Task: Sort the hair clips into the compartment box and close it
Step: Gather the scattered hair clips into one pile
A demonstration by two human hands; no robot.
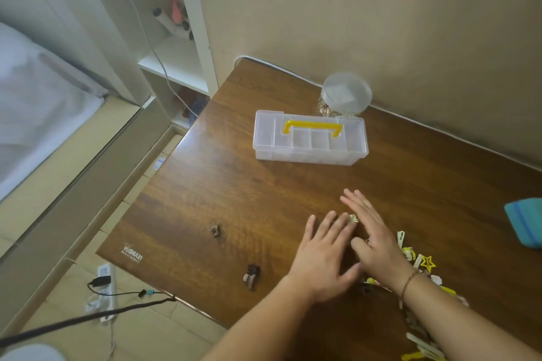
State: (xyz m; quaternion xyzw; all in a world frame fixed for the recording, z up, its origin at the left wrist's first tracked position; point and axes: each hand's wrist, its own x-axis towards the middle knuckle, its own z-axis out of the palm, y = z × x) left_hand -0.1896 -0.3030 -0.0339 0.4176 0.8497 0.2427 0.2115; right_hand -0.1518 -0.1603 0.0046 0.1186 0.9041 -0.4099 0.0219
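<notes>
The compartment box (310, 138) sits lid down at upper centre of the frame, its long axis running left to right, well apart from both my hands; the hair clips (416, 261) lie heaped at lower right, just beside my right hand (372, 240). My left hand (322, 258) lies flat beside it, fingers straight toward the box; neither hand holds anything, though a pale clip (353, 218) peeks out between their fingertips.

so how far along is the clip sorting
Barely begun. Done: nothing visibly sorted; the compartment box sits shut, and its compartments look empty. In hand: both hands, left and right, lie flat by the pile of clips. Left: the pile, two dark clips lying apart, opening, filling and closing.
</notes>
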